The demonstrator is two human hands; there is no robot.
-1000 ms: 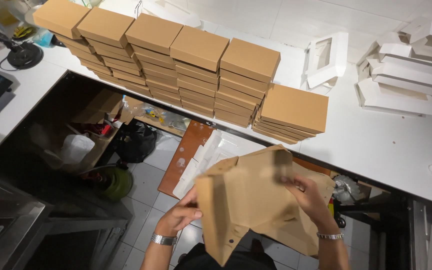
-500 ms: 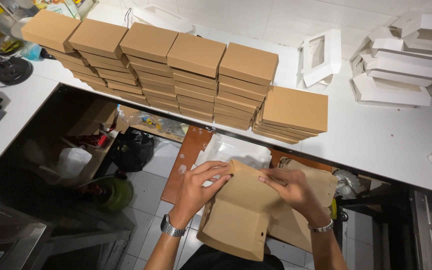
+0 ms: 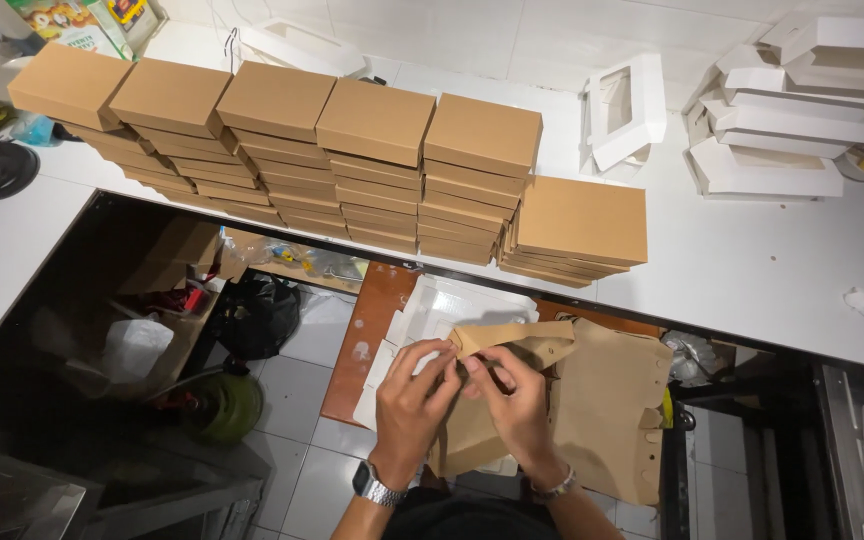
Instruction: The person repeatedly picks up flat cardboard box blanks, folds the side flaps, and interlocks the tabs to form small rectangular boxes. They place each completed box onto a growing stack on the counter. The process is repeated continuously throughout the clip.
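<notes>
Both my hands work on a brown cardboard box blank [image 3: 512, 345] held low in front of me. My left hand [image 3: 414, 395], with a metal watch on the wrist, pinches a folded flap at the blank's left side. My right hand [image 3: 514, 400], wearing a bracelet, grips the same flap right beside it, fingertips touching the left hand's. More flat brown blanks [image 3: 612, 410] lie under and to the right of my hands. On the white counter [image 3: 742, 270] beyond stand several stacks of finished brown boxes [image 3: 372, 165].
White windowed boxes [image 3: 782, 130] are piled at the counter's back right, one standing open [image 3: 624, 110]. White flat blanks [image 3: 452, 305] lie under the brown ones. Below the counter are a black bag [image 3: 257, 315], a green container [image 3: 224, 405] and clutter on the tiled floor.
The brown blank, first held spread open, has been folded down. Both hands have come together at its left flap, and my view has tilted slightly.
</notes>
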